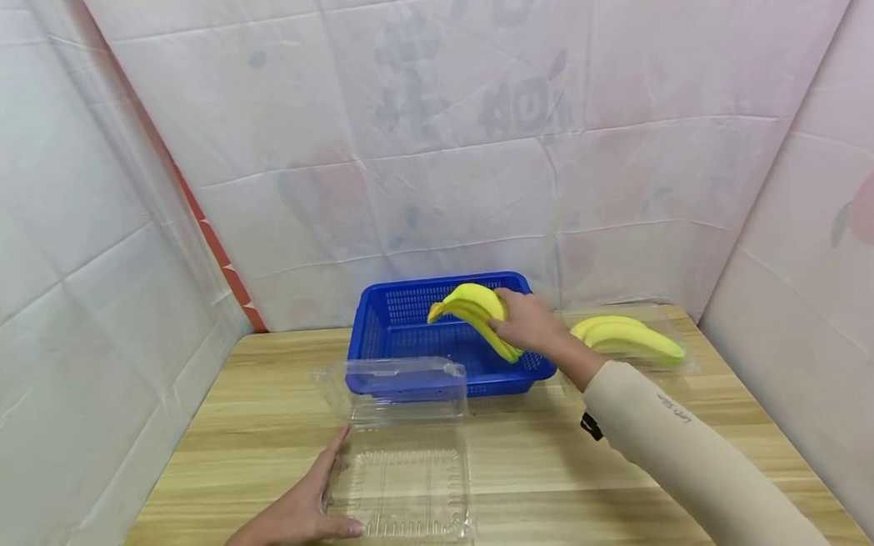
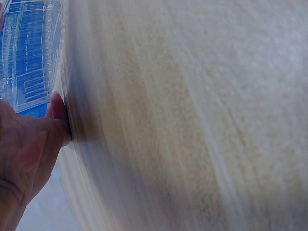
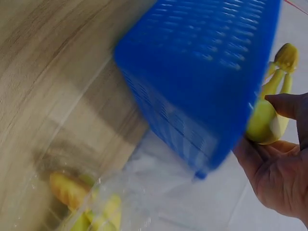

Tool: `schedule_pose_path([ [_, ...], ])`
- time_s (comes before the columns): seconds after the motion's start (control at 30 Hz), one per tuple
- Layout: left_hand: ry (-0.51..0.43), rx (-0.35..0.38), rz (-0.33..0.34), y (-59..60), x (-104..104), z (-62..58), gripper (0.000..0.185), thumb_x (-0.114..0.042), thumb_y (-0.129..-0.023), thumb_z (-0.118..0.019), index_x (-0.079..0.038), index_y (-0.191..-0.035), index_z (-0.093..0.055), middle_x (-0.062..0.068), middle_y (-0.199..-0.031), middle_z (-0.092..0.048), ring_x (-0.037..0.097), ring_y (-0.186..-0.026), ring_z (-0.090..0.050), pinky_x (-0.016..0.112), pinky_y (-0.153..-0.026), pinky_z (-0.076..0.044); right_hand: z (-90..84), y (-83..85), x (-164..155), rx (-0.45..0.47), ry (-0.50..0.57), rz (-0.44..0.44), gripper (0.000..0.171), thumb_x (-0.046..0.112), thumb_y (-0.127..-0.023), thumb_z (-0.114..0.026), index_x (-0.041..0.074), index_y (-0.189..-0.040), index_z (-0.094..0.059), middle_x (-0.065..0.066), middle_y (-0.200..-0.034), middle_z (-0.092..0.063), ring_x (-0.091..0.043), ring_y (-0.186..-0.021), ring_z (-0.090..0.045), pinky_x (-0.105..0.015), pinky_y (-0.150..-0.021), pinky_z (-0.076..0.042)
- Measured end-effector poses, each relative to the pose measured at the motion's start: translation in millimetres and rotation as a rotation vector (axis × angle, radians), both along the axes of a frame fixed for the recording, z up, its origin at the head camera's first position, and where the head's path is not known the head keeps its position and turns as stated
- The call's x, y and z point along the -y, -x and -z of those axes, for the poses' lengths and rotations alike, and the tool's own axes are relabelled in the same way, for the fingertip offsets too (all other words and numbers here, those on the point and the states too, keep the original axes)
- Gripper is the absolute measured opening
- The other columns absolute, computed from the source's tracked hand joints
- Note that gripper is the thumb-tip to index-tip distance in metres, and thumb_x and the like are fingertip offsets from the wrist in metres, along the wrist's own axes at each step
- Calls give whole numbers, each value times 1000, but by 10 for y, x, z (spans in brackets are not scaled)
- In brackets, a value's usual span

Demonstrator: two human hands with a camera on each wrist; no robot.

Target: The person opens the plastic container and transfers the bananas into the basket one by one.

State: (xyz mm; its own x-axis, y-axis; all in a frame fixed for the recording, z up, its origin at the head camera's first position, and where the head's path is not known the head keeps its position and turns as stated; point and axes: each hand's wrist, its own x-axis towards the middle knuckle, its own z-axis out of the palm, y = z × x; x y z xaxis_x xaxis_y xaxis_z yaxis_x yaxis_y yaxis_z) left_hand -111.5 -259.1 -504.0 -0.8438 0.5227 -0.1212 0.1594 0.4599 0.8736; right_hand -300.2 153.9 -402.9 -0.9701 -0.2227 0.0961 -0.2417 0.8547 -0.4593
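A bunch of yellow bananas (image 1: 477, 311) is gripped by my right hand (image 1: 530, 326) above the blue plastic basket (image 1: 452, 391). In the right wrist view the thumb and fingers close round the bananas (image 3: 263, 122) beside the basket wall (image 3: 192, 86). My left hand (image 1: 301, 503) spreads its thumb and fingers along the left side of a clear plastic clamshell box (image 1: 409, 492). The box stands with its lid (image 1: 406, 383) raised, partly in front of the basket. Only part of the left hand (image 2: 29, 149) shows in the left wrist view; some fingertips are hidden.
To the right of the basket, another bunch of bananas (image 1: 629, 336) lies in a clear plastic box on the wooden table (image 1: 571, 499). White printed sheeting (image 1: 438, 164) rises behind the table and at both sides.
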Motion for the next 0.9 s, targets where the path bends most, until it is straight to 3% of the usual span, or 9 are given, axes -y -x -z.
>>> schedule_pose_path([
  [0.13, -5, 6, 1, -9, 2, 4, 139, -23, -84, -91, -17, -171, 17, 39, -174, 6, 68, -156, -11, 82, -117, -29, 69, 48, 116, 49, -54, 46, 58, 32, -101, -69, -1, -147, -57, -18, -119, -76, -24, -85, -73, -40, -76, -63],
  [0.23, -8, 17, -1, -1, 10, 14, 139, -23, -84, -91, -17, -171, 18, 38, -174, 8, 67, -157, -10, 82, -117, -28, 112, 103, 185, 82, -94, 99, 38, 32, -99, -69, 1, -122, -68, -14, -99, -75, -23, -75, -70, -35, -63, -59],
  [0.37, -7, 29, -5, 3, 15, 19, 139, -23, -85, -91, -18, -171, 18, 37, -174, 9, 67, -157, -9, 82, -118, -29, 185, 186, 271, 93, -152, 155, 24, 30, -98, -70, 7, -91, -67, -8, -78, -68, -21, -63, -64, -31, -52, -50],
  [0.53, -7, 39, -3, 7, 19, 22, 139, -24, -85, -91, -20, -171, 18, 36, -175, 9, 66, -158, -8, 81, -119, -27, 221, 220, 353, 74, -212, 176, 21, 24, -98, -72, 3, -102, -69, -12, -91, -74, -25, -75, -70, -40, -65, -61],
  [0.67, -11, 46, 2, 21, 31, 33, 138, -22, -86, -90, -23, -171, 19, 36, -175, 9, 66, -158, -7, 81, -120, -26, 224, 214, 392, 84, -237, 174, 31, 29, -99, -75, 2, -113, -70, -14, -101, -77, -27, -84, -72, -43, -75, -64],
  [0.9, -5, 34, 7, 26, 37, 34, 138, -22, -86, -90, -25, -171, 19, 35, -175, 9, 66, -158, -9, 79, -120, -28, 228, 176, 395, 154, -213, 173, 40, 43, -99, -76, 4, -105, -71, -10, -90, -72, -24, -76, -68, -35, -63, -56],
])
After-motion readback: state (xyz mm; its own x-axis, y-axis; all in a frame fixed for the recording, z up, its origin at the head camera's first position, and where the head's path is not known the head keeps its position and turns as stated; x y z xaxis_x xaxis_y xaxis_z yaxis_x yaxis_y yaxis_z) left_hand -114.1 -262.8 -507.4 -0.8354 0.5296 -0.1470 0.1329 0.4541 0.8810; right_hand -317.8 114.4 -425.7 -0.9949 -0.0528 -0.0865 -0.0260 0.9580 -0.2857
